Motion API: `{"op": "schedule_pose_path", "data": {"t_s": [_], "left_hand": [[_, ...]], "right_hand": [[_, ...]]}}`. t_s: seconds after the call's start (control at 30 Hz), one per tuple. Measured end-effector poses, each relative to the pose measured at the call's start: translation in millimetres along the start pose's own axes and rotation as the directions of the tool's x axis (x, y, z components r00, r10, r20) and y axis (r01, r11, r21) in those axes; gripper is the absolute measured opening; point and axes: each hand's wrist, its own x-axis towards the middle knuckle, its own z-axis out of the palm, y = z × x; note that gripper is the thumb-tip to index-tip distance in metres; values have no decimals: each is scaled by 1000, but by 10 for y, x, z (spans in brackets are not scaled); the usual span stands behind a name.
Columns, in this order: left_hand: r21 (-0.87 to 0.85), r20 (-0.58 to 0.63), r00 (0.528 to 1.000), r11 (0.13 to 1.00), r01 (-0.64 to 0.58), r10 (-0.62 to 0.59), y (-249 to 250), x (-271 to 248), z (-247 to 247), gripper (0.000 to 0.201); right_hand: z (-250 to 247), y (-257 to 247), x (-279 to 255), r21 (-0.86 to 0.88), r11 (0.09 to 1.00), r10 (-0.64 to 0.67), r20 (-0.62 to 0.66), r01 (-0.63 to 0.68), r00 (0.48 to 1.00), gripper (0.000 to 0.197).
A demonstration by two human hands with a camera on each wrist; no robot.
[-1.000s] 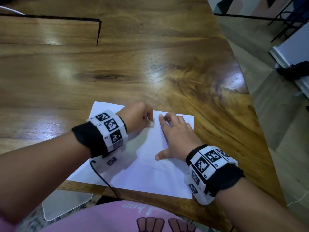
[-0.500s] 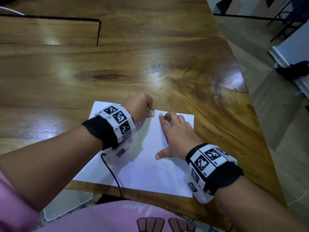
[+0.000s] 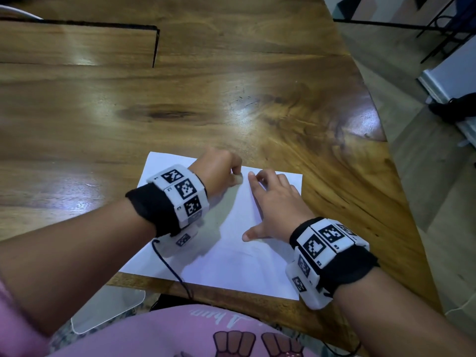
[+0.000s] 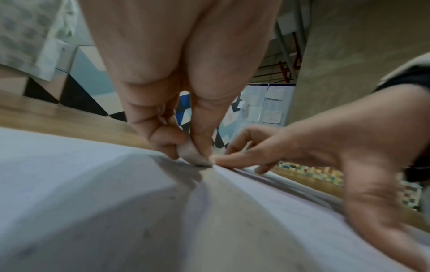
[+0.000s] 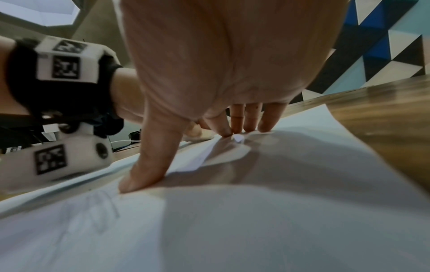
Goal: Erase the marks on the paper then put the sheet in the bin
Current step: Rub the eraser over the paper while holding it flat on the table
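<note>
Since a second ago the left hand (image 3: 219, 168) is sliding the eraser (image 4: 195, 156) toward the sheet's (image 3: 231, 258) far edge, fingers (image 4: 202, 136) clamped on it. Right hand (image 3: 278, 204) is pressing flat, its fingers (image 5: 265, 121) straight, to stop the sheet creeping

Bright overhead light leaves white glare patches on the polished wooden table (image 3: 231, 73). The hands cast soft grey shadows across the paper (image 3: 231, 253). Both wrist views are dimmer, motion-blurred and soft close up, with wide-angle bending at the edges.
</note>
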Motion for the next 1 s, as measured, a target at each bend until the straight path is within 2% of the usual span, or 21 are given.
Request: {"op": "schedule_pose_path", "data": {"t_s": [0.07, 0.13, 0.2, 0.27, 0.3, 0.37, 0.5, 0.57, 0.63, 0.7, 0.73, 0.77, 0.83, 0.9, 0.93, 1.0], "left_hand": [[8, 95, 994, 998, -60, 59, -48, -145, 28, 8], [62, 254, 960, 988, -142, 122, -90, -262, 17, 9], [72, 319, 940, 986, -152, 121, -133, -254, -35, 11], [32, 218, 973, 995, -92, 82, -145, -149, -70, 12], [-1, 116, 992, 999, -51, 50, -146, -79, -85, 13], [-64, -46, 999, 998, -1, -2, -158, 40, -106, 15], [1, -101, 995, 1000, 13, -13, -155, 47, -56, 10], [0, -56, 998, 1000, -4, 4, -139, -50, -9, 8], [6, 120, 990, 997, -81, 80, -132, -161, 0, 7], [28, 287, 953, 993, -113, 100, -152, -188, -51, 7], [22, 291, 953, 996, -92, 82, -164, -165, -84, 6], [10, 242, 969, 998, -59, 55, -183, -109, -105, 8], [-8, 60, 998, 1000, -14, 15, -201, 8, -116, 12], [2, -29, 1000, 1000, -9, 9, -191, -1, -75, 11], [9, -8, 1000, 1000, -25, 25, -192, -70, -49, 8], [38, 180, 978, 993, -114, 106, -219, -263, -6, 3]], "right_hand": [[0, 1, 4, 5, 1000, 2, 5, -2, 1000, 124], [0, 0, 5, 1, 1000, 5, 8, -5, 1000, 124], [0, -3, 4, -2, 1000, 5, 10, -5, 1000, 124], [-1, -4, 2, -4, 1000, 5, 10, -5, 1000, 123], [-4, -3, -2, -6, 1000, 5, 11, -5, 1000, 123], [-8, -6, -4, -9, 1000, 5, 13, -5, 1000, 122], [-9, -10, 4, -10, 1000, 11, 13, -11, 1000, 123], [-7, -11, 6, -10, 1000, 11, 13, -11, 1000, 123], [-7, -11, 8, -8, 1000, 10, 15, -10, 1000, 123], [-6, -10, 7, -6, 1000, 11, 15, -11, 1000, 123], [-5, -10, 6, -6, 1000, 11, 15, -11, 1000, 123], [-4, -11, 4, -6, 1000, 10, 14, -10, 1000, 123], [-5, -14, 4, -6, 1000, 10, 12, -10, 1000, 122], [-10, -16, 4, -10, 1000, 10, 11, -10, 1000, 122], [-9, -17, 4, -10, 1000, 11, 9, -11, 1000, 122], [-8, -17, 6, -10, 1000, 11, 9, -11, 1000, 123]]}}
